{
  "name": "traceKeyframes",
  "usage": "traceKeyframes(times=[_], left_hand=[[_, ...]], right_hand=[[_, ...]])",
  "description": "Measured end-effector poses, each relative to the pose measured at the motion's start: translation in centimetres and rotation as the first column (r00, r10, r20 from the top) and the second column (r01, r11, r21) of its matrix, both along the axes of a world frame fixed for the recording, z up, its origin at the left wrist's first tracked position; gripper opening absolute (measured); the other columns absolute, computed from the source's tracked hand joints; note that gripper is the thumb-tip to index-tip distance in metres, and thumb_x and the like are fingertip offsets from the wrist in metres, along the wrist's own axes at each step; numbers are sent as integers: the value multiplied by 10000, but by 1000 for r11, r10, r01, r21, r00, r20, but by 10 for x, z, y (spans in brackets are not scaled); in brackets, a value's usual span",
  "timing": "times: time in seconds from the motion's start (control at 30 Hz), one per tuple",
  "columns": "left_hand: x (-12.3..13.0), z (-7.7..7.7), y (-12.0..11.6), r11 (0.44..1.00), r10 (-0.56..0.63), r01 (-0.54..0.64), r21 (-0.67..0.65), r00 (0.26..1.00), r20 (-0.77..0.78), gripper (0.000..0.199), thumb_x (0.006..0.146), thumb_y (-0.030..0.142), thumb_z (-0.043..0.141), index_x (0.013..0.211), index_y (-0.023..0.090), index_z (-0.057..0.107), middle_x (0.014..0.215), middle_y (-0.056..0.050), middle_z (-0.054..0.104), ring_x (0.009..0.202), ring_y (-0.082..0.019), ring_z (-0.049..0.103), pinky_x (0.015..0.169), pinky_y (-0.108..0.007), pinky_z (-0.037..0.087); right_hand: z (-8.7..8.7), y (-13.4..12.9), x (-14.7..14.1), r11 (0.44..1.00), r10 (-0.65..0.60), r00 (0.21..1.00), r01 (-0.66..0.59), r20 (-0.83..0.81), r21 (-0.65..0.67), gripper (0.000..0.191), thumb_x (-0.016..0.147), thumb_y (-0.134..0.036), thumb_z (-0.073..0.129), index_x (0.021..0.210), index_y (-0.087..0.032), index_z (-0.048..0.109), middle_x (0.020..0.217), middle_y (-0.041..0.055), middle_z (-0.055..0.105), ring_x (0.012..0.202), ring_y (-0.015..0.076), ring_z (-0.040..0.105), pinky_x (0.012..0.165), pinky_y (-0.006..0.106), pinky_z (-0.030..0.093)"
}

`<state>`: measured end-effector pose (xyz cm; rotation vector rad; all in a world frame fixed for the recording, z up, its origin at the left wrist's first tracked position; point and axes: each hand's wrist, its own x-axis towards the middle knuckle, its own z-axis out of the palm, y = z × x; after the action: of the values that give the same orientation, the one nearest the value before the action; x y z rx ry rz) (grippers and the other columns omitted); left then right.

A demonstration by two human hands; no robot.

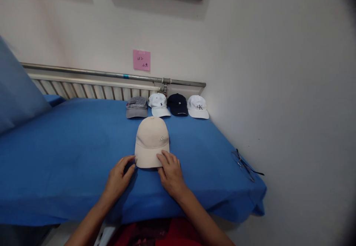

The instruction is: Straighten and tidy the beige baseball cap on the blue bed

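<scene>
A beige baseball cap (152, 133) with a small logo rests on the blue cloth, its brim towards me. My right hand (171, 171) grips the brim's right front part, fingers on top and thumb at the lower edge. At the brim's left edge, my left hand (119, 175) has its fingertips and thumb against the side, curved round the corner. Behind it stand a grey cap (137, 107), a white cap with a dark emblem (159, 105), a black cap (177, 105) and a white cap lettered CK (197, 107), side by side.
The blue cloth (69, 146) covers a surface against the wall. Glasses (244, 166) lie near its right edge. A radiator (83, 90) and a metal pipe (97, 73) run along the back, below a pink note (141, 60). Blue fabric (19, 94) hangs at left.
</scene>
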<state>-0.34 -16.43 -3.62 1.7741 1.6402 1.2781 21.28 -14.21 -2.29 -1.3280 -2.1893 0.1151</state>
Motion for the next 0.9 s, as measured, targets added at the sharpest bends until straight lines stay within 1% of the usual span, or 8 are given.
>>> traceKeyframes(times=[0.3,0.5,0.73,0.9], left_hand=[[-2,0,0,1000,-11,11,-9,1000,4,349,856,367,493,1097,157,633,1118,-118,673,1049,-254,617,971,-457,454],[-2,2,-1,1000,-8,8,-22,1000,2,349,856,380,489,1078,155,637,1104,-120,677,1032,-252,620,964,-455,455],[-2,4,0,1000,0,0,-14,1000,-2,325,850,376,492,1053,173,645,1092,-107,686,1030,-253,628,957,-449,466],[-1,4,-1,1000,-3,3,7,1000,8,276,850,355,504,1025,205,655,1070,-85,697,1017,-248,634,949,-436,472]], right_hand=[[-1,-1,0,1000,5,1000,-4,-18,8,474,812,-87,510,1272,-187,560,1367,131,530,1189,296,464,954,478,408],[2,-2,-1,1000,-3,1000,2,-20,-17,497,799,-87,510,1283,-190,555,1380,130,522,1201,302,460,970,490,397],[3,-2,-1,999,-7,1000,6,-21,-33,503,793,-74,493,1278,-190,560,1383,130,520,1205,297,458,970,483,392],[3,-1,-1,1000,-10,1000,10,-13,-11,509,788,-74,494,1276,-203,561,1372,125,529,1198,293,464,954,475,405]])
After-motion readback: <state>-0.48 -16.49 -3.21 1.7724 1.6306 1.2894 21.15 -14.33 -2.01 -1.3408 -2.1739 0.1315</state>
